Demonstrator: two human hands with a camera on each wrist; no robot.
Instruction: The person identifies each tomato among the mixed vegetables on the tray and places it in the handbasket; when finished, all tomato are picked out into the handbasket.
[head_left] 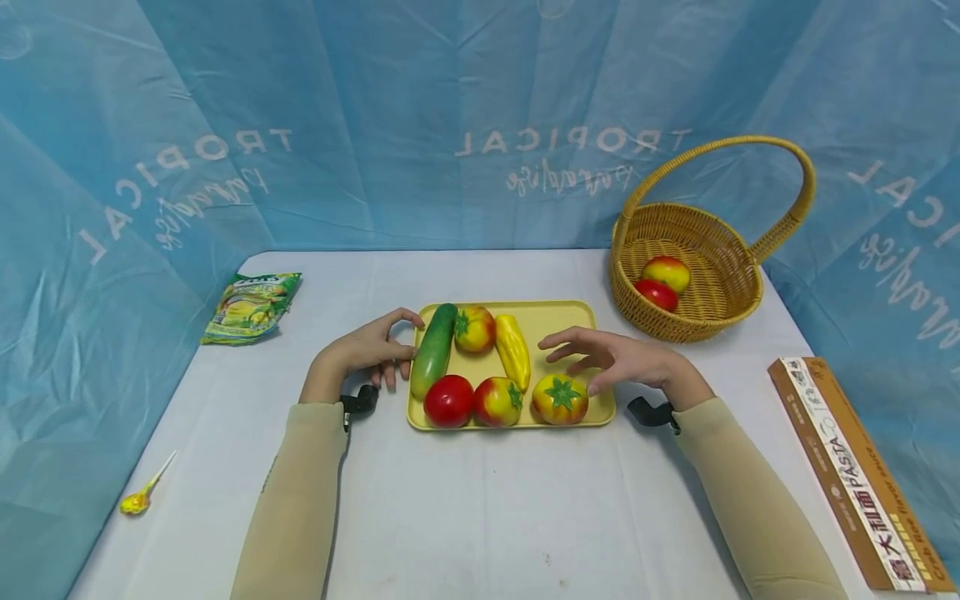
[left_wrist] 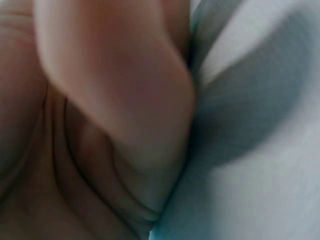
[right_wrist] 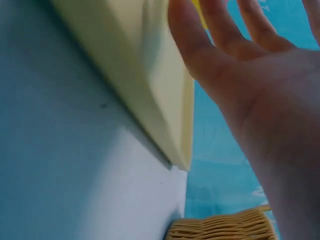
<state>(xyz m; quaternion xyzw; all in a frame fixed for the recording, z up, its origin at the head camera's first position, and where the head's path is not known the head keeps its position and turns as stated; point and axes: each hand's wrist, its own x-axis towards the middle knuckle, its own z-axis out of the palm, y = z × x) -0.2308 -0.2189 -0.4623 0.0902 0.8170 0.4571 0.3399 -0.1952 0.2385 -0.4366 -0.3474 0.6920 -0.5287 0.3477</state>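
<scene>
A yellow tray [head_left: 551,317] lies mid-table. On it are a green cucumber [head_left: 435,353], a yellow banana-shaped fruit [head_left: 513,352], a red tomato [head_left: 449,401] and several red-yellow fruits with green leaf marks. My left hand [head_left: 367,346] is at the tray's left edge beside the cucumber, two digits reaching the rim and the others loosely bent. Its wrist view shows bent fingers, blurred and close. Over the tray's right side, my right hand [head_left: 618,360] hovers with spread fingers, nearest a red-yellow fruit [head_left: 559,398]; it holds nothing. Its palm [right_wrist: 270,100] shows in the right wrist view.
A wicker basket [head_left: 678,329] with a tall handle stands at the back right, holding a red fruit [head_left: 657,295] and a red-yellow one [head_left: 667,273]. A pasta box [head_left: 855,475] lies at right. A green snack bag [head_left: 251,308] and a lollipop [head_left: 137,502] lie at left.
</scene>
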